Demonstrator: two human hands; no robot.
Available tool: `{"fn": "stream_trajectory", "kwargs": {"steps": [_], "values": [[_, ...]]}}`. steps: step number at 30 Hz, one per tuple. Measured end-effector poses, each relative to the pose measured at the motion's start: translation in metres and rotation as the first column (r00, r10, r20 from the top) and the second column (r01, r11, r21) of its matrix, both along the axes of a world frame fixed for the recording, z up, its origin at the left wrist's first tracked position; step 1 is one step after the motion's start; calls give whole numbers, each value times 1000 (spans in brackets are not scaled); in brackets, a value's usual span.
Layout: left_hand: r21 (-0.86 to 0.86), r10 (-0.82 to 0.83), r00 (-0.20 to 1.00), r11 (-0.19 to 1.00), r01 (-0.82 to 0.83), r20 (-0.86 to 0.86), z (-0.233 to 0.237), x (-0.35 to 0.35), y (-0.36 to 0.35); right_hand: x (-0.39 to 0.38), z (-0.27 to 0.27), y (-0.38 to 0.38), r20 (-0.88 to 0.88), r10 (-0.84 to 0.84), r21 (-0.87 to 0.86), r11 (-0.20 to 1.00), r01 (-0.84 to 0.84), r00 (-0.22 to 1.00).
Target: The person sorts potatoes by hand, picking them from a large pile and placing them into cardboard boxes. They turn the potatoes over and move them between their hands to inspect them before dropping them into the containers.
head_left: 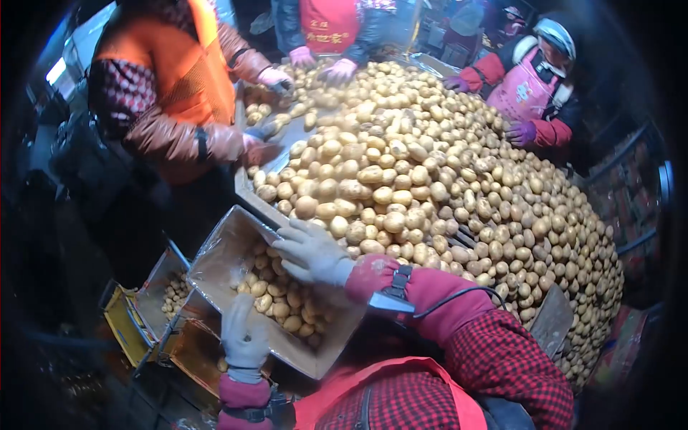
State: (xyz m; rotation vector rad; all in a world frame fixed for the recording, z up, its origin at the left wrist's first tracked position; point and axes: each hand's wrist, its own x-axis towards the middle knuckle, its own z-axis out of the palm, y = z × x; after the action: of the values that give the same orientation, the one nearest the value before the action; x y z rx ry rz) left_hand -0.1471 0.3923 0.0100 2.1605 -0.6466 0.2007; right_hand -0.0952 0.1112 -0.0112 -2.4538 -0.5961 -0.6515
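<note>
A box lined with clear plastic [218, 251] stands tilted in front of me, partly filled with potatoes [281, 302]. My left hand [244, 338], in a grey glove, is at the box's near left side, its fingers stretched out over the rim. At the far right side of the same box is my right hand [309, 252], also gloved in grey, fingers extended and apart over the edge. Beyond it rises a large heap of potatoes [401, 172] on a sorting table with a raised edge [258, 203].
A person in an orange vest [183, 79] works at the table's left corner. Another in a red apron [328, 25] stands at the back, and one in a pink apron [527, 89] at the right. Below left are a yellow crate [127, 326] and a smaller potato pile [175, 294].
</note>
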Motion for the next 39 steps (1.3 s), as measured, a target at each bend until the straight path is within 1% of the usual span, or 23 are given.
{"fn": "stream_trajectory", "kwargs": {"steps": [2,3,6,7,8,12,13,14,16,17,18,19,20,21,22,23,24,27,29,33,36,37,39], "values": [[-29,-47,998,998,48,32,6,-8,-34,-36,17,-8,-48,-17,86,996,21,999],[-38,-88,995,995,90,41,6,-10,-49,-56,24,-17,-115,-35,146,988,51,993],[-34,-194,980,980,196,44,3,-19,-93,-110,25,-60,-213,-133,250,950,185,968],[-32,-237,970,971,239,61,2,-22,-109,-127,23,-70,-125,-264,245,926,287,957],[-29,-277,957,959,280,81,-1,-24,-124,-149,26,-84,-119,-353,200,907,370,928],[51,-426,901,905,423,83,10,-32,-190,-214,43,-140,-256,-499,199,811,550,828],[96,-437,894,899,428,101,11,-33,-205,-223,36,-150,-184,-602,181,756,629,777],[139,-491,858,870,474,149,15,-32,-221,-236,34,-163,-187,-649,163,720,675,738],[221,-538,815,840,496,215,19,-38,-254,-253,25,-183,-176,-738,173,628,759,651],[300,-573,793,809,506,207,21,-47,-267,-259,14,-192,-154,-769,159,600,784,620],[299,-625,754,772,561,200,19,-55,-280,-264,6,-200,-136,-797,144,571,808,588],[361,-687,703,712,602,183,18,-64,-291,-268,-1,-207,-191,-793,183,549,815,578],[420,-742,651,647,636,160,16,-74,-299,-274,-8,-212,-212,-790,163,552,817,576],[447,-778,624,584,678,69,6,-82,-305,-277,-9,-214,-234,-783,146,558,817,576],[489,-759,643,601,632,102,-1,-89,-309,-280,-10,-215,-254,-776,129,564,816,577],[467,-747,660,614,637,82,-5,-91,-309,-279,-10,-213,-274,-794,66,548,834,543],[443,-737,673,625,643,64,-3,-91,-310,-278,-11,-216,-271,-788,79,555,828,554],[466,-729,682,624,627,57,-6,-93,-311,-275,-10,-216,-266,-763,119,580,806,589],[475,-736,676,609,635,40,-4,-91,-311,-273,-7,-214,-258,-773,117,570,813,579],[444,-742,670,611,656,31,-4,-91,-312,-271,-8,-214,-218,-791,141,553,821,571],[419,-753,656,613,669,54,-8,-87,-310,-275,-6,-216,-338,-748,127,565,815,571],[399,-762,644,612,683,67,-11,-81,-310,-275,-6,-216,-342,-741,142,567,811,578],[328,-765,637,629,705,97,-7,-71,-316,-274,-9,-214,-286,-782,117,546,830,554]]}}
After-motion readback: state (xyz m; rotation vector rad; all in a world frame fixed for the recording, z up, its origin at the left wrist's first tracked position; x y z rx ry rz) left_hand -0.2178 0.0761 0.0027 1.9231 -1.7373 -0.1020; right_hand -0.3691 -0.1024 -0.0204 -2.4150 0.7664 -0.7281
